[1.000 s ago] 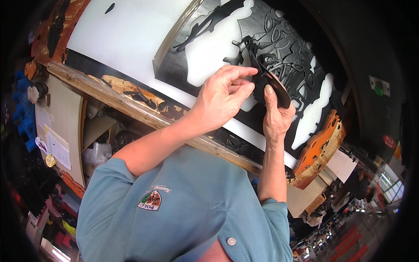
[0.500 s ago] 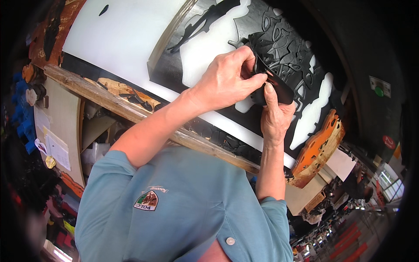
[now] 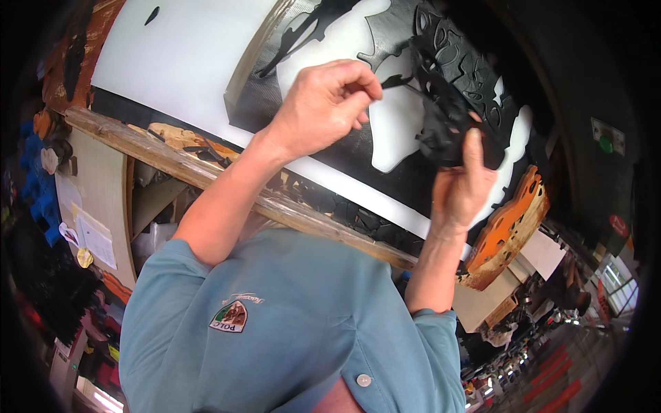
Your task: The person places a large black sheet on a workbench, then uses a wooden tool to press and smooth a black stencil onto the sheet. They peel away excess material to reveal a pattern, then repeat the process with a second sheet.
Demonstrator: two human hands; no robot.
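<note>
My right hand point(image 3: 460, 184) holds up a black cut-out piece point(image 3: 441, 127) with many small openings, thumb pressed on its front. My left hand point(image 3: 323, 103) is a little to its left, fingers pinched on a thin black strip point(image 3: 401, 82) that runs toward the piece. Behind both hands lies a large black sheet point(image 3: 289, 89) with shapes cut out of it, on a white board point(image 3: 186, 48).
A worn wooden bench edge point(image 3: 227, 182) crosses below the board, with black scraps point(image 3: 206, 151) on it. An orange perforated piece point(image 3: 509, 230) lies at the right end. Shelves and papers point(image 3: 89, 234) are at the left, a shop floor at the lower right.
My left hand has drawn away from the right hand, up and to the left, pulling a thin black strip out from the piece. The right hand has shifted slightly right.
</note>
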